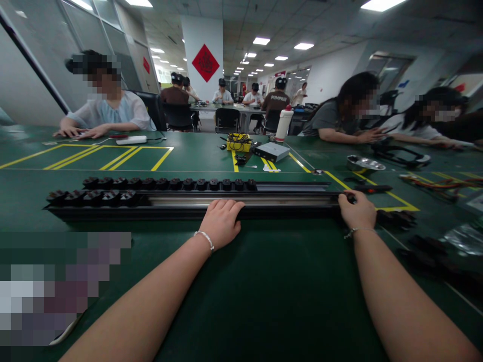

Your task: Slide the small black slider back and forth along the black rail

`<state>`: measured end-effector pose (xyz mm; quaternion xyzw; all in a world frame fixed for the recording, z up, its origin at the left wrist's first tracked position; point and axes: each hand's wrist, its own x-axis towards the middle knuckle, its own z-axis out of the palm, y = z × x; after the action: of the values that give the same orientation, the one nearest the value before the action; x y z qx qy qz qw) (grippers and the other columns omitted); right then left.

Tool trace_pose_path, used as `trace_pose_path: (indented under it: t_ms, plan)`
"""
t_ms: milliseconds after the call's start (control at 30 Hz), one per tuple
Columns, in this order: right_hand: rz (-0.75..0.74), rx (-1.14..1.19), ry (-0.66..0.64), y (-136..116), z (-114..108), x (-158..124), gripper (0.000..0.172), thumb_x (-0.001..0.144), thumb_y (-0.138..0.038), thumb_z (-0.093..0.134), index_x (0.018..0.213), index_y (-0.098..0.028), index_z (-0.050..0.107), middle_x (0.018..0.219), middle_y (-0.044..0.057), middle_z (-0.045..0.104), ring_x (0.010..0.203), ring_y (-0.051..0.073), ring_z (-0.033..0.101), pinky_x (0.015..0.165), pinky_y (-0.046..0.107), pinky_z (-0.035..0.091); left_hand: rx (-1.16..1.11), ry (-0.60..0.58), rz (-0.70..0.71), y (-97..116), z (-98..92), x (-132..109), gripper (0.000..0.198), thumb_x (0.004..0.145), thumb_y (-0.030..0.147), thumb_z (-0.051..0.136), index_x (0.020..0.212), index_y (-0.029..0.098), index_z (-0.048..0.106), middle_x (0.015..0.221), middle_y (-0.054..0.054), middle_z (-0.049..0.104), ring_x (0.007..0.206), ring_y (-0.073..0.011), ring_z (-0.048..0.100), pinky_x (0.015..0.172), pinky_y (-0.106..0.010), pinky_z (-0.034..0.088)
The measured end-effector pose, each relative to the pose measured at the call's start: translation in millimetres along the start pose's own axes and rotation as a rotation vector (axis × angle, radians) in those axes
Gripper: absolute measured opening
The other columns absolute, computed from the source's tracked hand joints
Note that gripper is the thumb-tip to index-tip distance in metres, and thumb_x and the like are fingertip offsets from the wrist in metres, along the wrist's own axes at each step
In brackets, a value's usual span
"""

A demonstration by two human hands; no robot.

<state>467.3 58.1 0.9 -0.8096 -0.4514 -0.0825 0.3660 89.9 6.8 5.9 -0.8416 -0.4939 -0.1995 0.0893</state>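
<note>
A long black power-track-like rail (181, 212) lies across the green table, with a pale metallic channel along it. My left hand (221, 221) grips the near edge at its middle, fingers bent over the top. At the rail's right end, my right hand (358, 208) is closed in a pinch on a small black adapter (351, 198), mostly covered by my fingers. Several black adapters (94, 197) sit in a row at the left end of this rail. Behind it runs a second black rail (294, 186), carrying a longer row of black adapters (186, 184).
More black adapters (398, 219) lie right of my right hand. Farther back are a yellow box (239, 142) with black cable, a grey box (271, 151), a white bottle (284, 124) and a metal bowl (365, 164). People sit across the table.
</note>
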Motion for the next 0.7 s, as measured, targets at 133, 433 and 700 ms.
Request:
trace_pose_path:
  t_ms: [133, 433, 700]
  plan:
    - [-0.005, 0.008, 0.04, 3.5, 4.1, 1.5, 0.035, 0.072, -0.04, 0.05, 0.099, -0.023, 0.065, 0.094, 0.007, 0.065, 0.091, 0.025, 0.058, 0.086, 0.039, 0.043, 0.006, -0.001, 0.003, 0.1, 0.2, -0.3, 0.042, 0.076, 0.026, 0.05, 0.118, 0.024, 0.047, 0.112, -0.004, 0.059, 0.106, -0.0219, 0.049, 0.095, -0.038, 0.032]
    - [0.005, 0.007, 0.041, 2.6, 4.1, 1.7, 0.035, 0.072, -0.04, 0.051, 0.099, -0.024, 0.065, 0.097, 0.007, 0.066, 0.096, 0.026, 0.058, 0.088, 0.041, 0.044, 0.005, 0.0, 0.005, -0.2, 0.9, -0.2, 0.044, 0.076, 0.027, 0.051, 0.119, 0.023, 0.047, 0.113, -0.004, 0.058, 0.106, -0.0222, 0.049, 0.095, -0.038, 0.032]
    - [0.018, 0.003, 0.033, 2.8, 3.8, 2.9, 0.036, 0.071, -0.041, 0.049, 0.099, -0.024, 0.065, 0.099, 0.008, 0.065, 0.096, 0.026, 0.058, 0.089, 0.041, 0.043, 0.003, -0.002, -0.005, -0.3, 0.7, -0.5, 0.043, 0.076, 0.027, 0.05, 0.119, 0.024, 0.046, 0.114, -0.004, 0.058, 0.107, -0.0219, 0.048, 0.096, -0.038, 0.031]
